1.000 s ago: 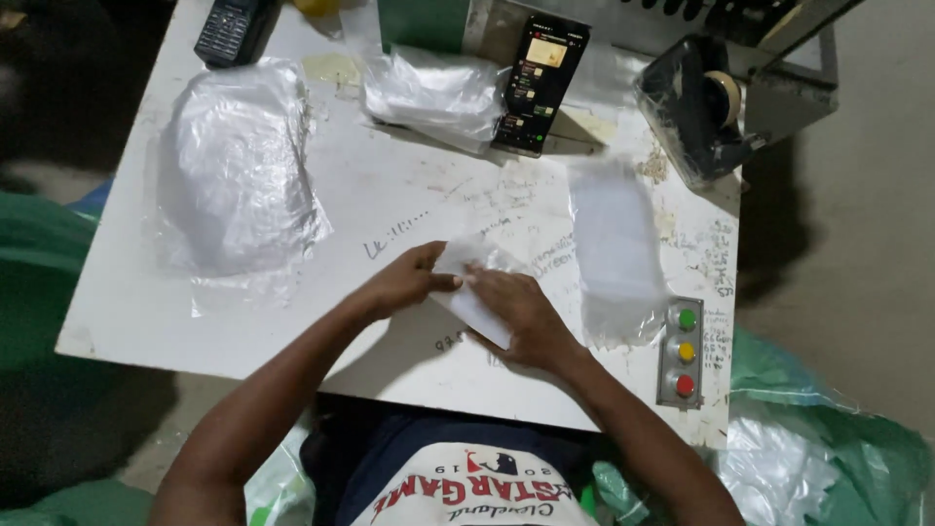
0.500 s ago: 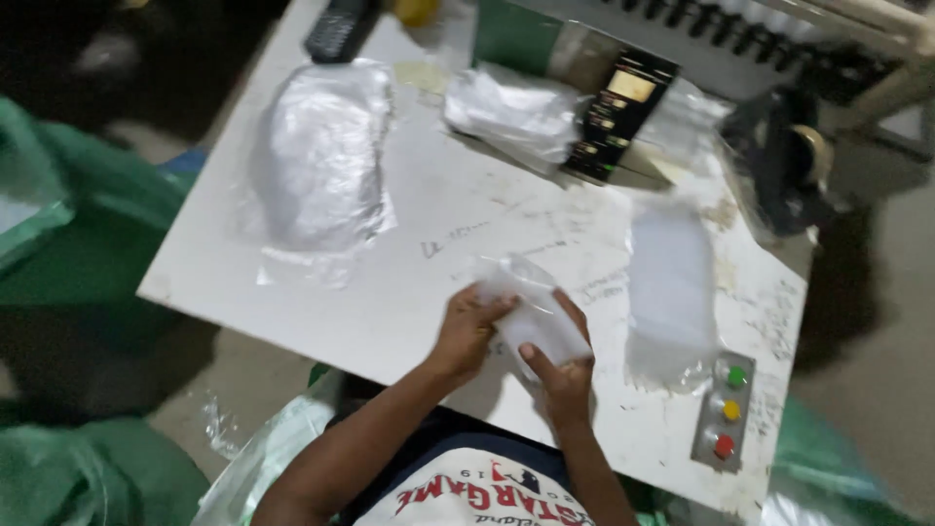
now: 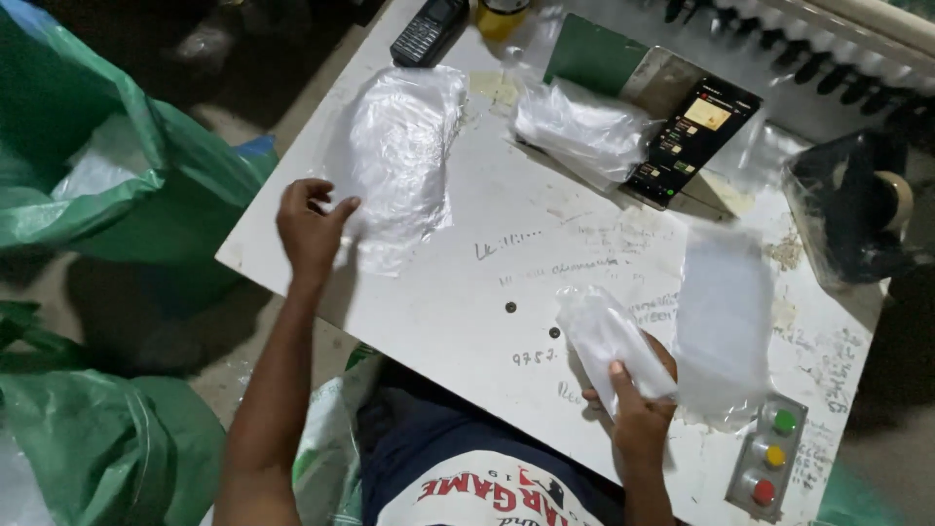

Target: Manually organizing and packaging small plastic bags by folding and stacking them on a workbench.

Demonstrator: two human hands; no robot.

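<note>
The right hand [image 3: 638, 419] gripped a small filled clear bag [image 3: 609, 341] above the white table [image 3: 506, 263]. The left hand [image 3: 310, 229], fingers loosely spread, touched the stack of empty bags [image 3: 399, 161], probably picking one; separating one thin sheet needed care.

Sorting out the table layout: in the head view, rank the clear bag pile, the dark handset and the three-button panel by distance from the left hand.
1. Clear bag pile, touching the left hand.
2. Dark handset, far table edge.
3. Three-button panel, near right corner.

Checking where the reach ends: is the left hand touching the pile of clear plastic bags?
Touching. The head view shows the left hand with its thumb tip against the edge of the pile of clear plastic bags.
</note>
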